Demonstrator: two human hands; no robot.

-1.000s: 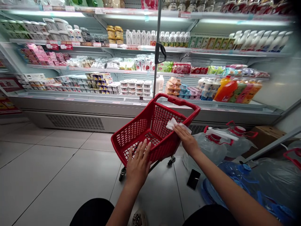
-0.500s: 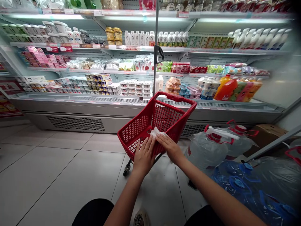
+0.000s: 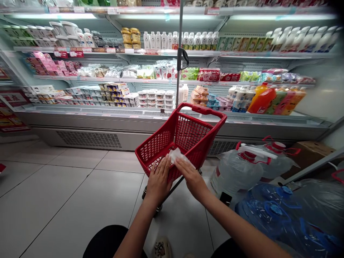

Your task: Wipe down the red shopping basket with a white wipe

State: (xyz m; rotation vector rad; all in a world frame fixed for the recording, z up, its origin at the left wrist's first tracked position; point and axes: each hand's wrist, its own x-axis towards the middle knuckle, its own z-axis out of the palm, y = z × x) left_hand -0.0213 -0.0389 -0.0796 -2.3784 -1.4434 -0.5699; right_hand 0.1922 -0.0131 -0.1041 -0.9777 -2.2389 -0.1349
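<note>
A red plastic shopping cart (image 3: 185, 154) with mesh sides stands before me, its push handle at the far side. My right hand (image 3: 188, 173) presses a white wipe (image 3: 177, 157) onto the cart's near rim, fingers extended over it. The wipe is crumpled and partly hidden beneath those fingers. Just to the left, my left hand (image 3: 159, 179) lies on the same rim with its fingers stretched out, the tips close to the wipe's edge. Inside, the visible part of the basket shows only bare red mesh.
A refrigerated display case (image 3: 129, 122) full of dairy and drinks spans the background. Large clear water jugs (image 3: 236, 170) and blue-capped bottles (image 3: 274, 211) crowd the right side. A black phone-like object (image 3: 225, 198) lies beside them. Pale floor tiles (image 3: 67, 193) stretch left.
Both hands have slid slightly left and nearer along the rim, and the wipe has moved with the right hand. More of the wipe now shows. The cart has tilted or turned slightly.
</note>
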